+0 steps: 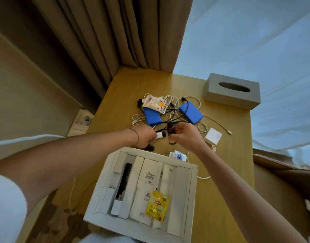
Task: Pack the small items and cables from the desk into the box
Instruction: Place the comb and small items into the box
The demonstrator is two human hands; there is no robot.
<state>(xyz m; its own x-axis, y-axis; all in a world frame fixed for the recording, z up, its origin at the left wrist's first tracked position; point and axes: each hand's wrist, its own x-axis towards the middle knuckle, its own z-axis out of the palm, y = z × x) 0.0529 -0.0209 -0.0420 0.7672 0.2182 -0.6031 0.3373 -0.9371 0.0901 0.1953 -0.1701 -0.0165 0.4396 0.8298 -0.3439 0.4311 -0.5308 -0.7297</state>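
Head view, looking down on a wooden desk (226, 172). Beyond an open white box (194, 172), both hands are shown over the desk. The left hand (144, 135) is closed around a small white bottle with a dark cap (160, 135); a thin bracelet is worn at that wrist. The right hand (185, 135) is clamped on a small brown bottle (171, 130), held upright. Inside the box, white cardboard sleeves, a black comb (125, 179) and a yellow tea sachet (157, 206) (lying on a sleeve) are seen. Farther back, two blue packs (152, 116) (191, 112), a printed pouch (155, 103) and tangled black and white cables (171, 109) are spread on the desk. A white charger (213, 137) lies to the right, and a grey tissue box (232, 91) stands at the far corner.
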